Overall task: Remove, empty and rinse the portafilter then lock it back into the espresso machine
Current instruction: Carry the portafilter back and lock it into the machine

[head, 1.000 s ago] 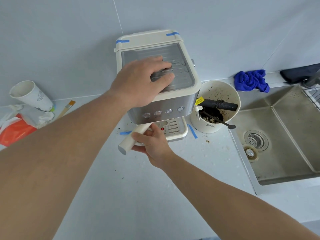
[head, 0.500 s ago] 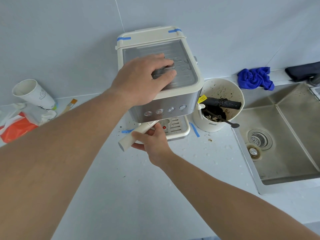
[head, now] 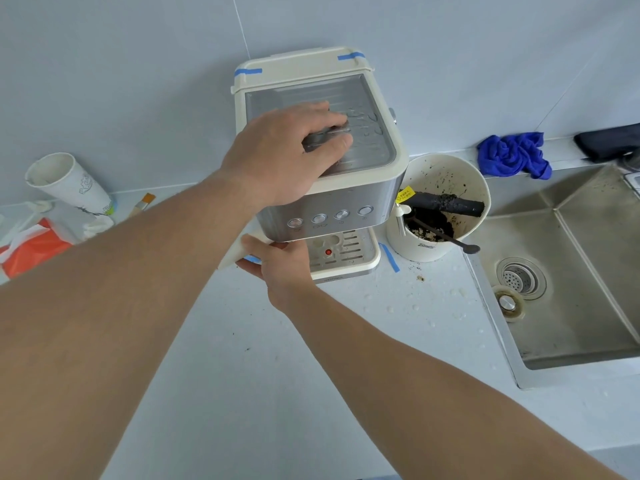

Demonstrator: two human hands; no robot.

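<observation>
Two forearms were stretched across the pale countertop [head: 242, 393], and nearest of all the right hand [head: 280, 266] was seen wrapped around the cream handle of the portafilter [head: 232, 256], fingers curled firmly on it. Only the handle's end was shown; its basket was hidden under the machine's front. Compared with a second before, less of the handle was left poking out to the left, and it had been swung a little further under the body, so a twist at the group head was judged to be under way. Whether that was unlocking or locking could not be told from the handle alone; the wet spatter on the counter hinted at rinsing, nothing more.

Just above, the espresso machine [head: 332, 202] was pinned down by the left hand [head: 287, 150], laid flat on the ribbed top tray with fingers spread and pressed, gripping nothing. That bracing had been kept up throughout, and the machine was held steady against the turn.

Further right, the knock bucket [head: 446, 244] was found beside the machine, dark grounds inside. Beyond it, the sink [head: 588, 237] and a blue cloth [head: 512, 154] were noted.
</observation>
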